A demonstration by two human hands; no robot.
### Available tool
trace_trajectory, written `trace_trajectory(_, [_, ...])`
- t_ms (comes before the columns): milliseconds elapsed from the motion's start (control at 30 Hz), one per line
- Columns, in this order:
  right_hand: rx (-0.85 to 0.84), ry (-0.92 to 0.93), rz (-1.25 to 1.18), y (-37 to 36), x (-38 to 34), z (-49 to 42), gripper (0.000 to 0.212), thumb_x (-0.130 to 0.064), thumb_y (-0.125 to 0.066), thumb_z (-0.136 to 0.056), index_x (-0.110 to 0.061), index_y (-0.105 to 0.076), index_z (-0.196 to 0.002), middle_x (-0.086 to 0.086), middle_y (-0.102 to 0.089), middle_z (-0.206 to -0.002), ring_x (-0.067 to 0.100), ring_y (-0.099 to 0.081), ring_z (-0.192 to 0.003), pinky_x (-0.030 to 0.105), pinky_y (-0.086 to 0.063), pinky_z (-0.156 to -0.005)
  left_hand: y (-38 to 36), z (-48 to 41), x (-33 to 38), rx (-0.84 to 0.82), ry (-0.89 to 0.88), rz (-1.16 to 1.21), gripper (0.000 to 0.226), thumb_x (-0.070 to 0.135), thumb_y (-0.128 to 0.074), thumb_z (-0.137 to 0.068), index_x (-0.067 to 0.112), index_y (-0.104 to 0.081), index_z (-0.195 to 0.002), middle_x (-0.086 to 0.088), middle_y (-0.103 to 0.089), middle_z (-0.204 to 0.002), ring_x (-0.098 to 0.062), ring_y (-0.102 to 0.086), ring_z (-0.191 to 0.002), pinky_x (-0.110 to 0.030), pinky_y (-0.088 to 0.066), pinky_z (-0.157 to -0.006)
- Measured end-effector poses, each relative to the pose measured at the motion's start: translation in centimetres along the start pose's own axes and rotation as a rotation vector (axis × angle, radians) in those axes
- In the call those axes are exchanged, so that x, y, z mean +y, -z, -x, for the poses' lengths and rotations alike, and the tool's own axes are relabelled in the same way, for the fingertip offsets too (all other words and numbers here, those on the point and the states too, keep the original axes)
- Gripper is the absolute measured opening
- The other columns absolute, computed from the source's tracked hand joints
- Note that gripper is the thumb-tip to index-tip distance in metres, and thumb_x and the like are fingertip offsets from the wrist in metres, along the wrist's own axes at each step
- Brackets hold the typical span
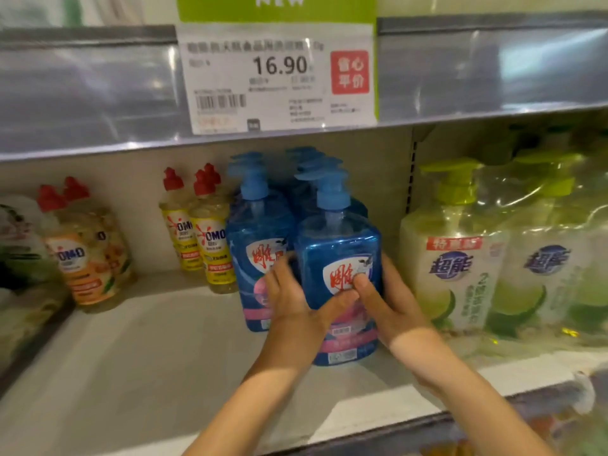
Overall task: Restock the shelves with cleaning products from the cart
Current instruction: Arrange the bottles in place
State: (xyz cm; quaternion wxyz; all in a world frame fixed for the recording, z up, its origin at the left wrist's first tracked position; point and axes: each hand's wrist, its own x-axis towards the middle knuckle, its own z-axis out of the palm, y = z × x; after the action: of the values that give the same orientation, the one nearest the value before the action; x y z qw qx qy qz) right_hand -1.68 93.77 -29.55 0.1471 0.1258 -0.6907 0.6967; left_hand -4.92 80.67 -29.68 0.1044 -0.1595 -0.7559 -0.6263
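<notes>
A blue pump bottle [335, 245] of dish soap with a red-and-white label stands at the front of the grey shelf [148, 357]. My left hand [296, 304] grips its left side, thumb across the label. My right hand [388, 304] grips its right side, thumb pressed on the label. Another blue pump bottle [253, 245] stands just to the left, and more blue pump bottles [306, 166] line up behind both.
Yellow red-capped Omo bottles [204, 238] stand left of the blue ones, an orange-labelled pack [85, 258] further left. Shrink-wrapped green pump bottles [493, 251] fill the right bay. The upper shelf edge carries a 16.90 price tag [279, 74]. Bare shelf lies at the front left.
</notes>
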Motion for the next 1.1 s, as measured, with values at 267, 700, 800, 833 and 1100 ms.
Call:
trace_trajectory(267, [0.100, -0.048, -0.029, -0.7, -1.1, 2.2, 0.045, -0.020, -0.046, -0.098, -0.042, -0.034, -0.135, -0.027, -0.055, -0.120, -0.019, -0.056, -0.100, 0.004, -0.047, -0.076, -0.7, 0.4, 1.3, 0.089, 0.036, -0.222, 0.086, 0.031, -0.081, -0.070, 0.023, -0.021, -0.131, 0.000, -0.027, -0.135, 0.007, -0.022, -0.113, -0.013, -0.024, -0.099])
trace_trajectory(700, [0.622, 0.290, 0.361, 13.1, -3.6, 9.9, 0.030, -0.035, -0.067, -0.080, -0.037, -0.060, -0.109, -0.003, -0.063, -0.115, 0.003, -0.060, -0.104, 0.015, -0.050, -0.083, -9.7, 5.6, 4.3, -0.136, -0.207, 0.000, 0.079, 0.035, -0.064, -0.085, 0.026, -0.015, -0.147, 0.003, -0.035, -0.147, -0.003, -0.037, -0.134, -0.029, -0.036, -0.111])
trace_trajectory(800, [0.742, 0.167, 0.545, 17.2, -2.1, 10.1, 0.059, -0.045, -0.067, -0.077, -0.035, -0.042, -0.129, -0.003, -0.042, -0.132, 0.011, -0.047, -0.123, 0.036, -0.044, -0.103, -11.2, 4.1, 3.7, -0.110, -0.077, -0.022, 0.098, 0.049, -0.069, -0.071, 0.025, -0.012, -0.147, 0.001, -0.042, -0.143, -0.012, -0.043, -0.130, -0.034, -0.040, -0.107])
trace_trajectory(833, [0.747, 0.118, 0.576, 18.2, -1.7, 10.1, 0.073, -0.049, -0.068, -0.075, -0.033, -0.035, -0.137, -0.003, -0.036, -0.137, 0.014, -0.041, -0.129, 0.042, -0.039, -0.108, -11.6, 3.4, 3.6, -0.075, -0.031, -0.008, 0.096, 0.044, -0.074, -0.071, 0.024, -0.017, -0.145, 0.002, -0.046, -0.138, -0.014, -0.046, -0.126, -0.033, -0.041, -0.102])
trace_trajectory(1100, [0.637, -0.024, 0.647, 21.0, -0.6, 9.1, 0.109, -0.064, -0.063, -0.066, -0.026, -0.008, -0.152, -0.007, -0.016, -0.152, 0.015, -0.017, -0.143, 0.037, -0.022, -0.115, -12.5, 1.5, 2.5, 0.024, 0.160, 0.076, 0.103, 0.063, -0.077, -0.033, 0.030, -0.043, -0.125, 0.014, -0.065, -0.108, -0.013, -0.064, -0.099, -0.040, -0.053, -0.088])
